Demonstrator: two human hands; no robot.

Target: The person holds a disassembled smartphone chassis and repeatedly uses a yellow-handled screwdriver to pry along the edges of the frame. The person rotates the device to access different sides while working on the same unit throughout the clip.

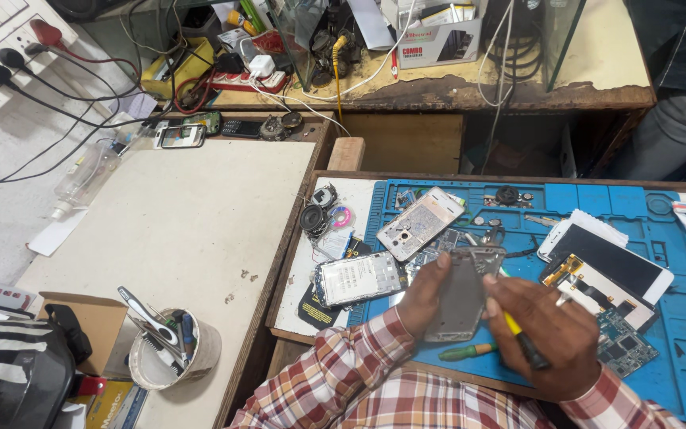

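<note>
My left hand (422,298) grips a grey phone frame (464,290), holding it tilted over the blue repair mat (676,262). My right hand (549,330) holds a screwdriver with a yellow and black handle (522,338) against the frame's right side. A green-handled screwdriver (466,352) lies on the mat just under my hands. An opened phone body (357,278) rests left of my left hand, and a white back cover (421,222) lies behind it. Both sleeves are red and white plaid.
A phone screen (609,258) and a green circuit board (627,342) lie to the right on the mat. Small speakers and parts (323,216) sit at the tray's left. A round pot of tools (170,349) stands on the pale board (184,214). Cables and boxes crowd the back shelf (438,87).
</note>
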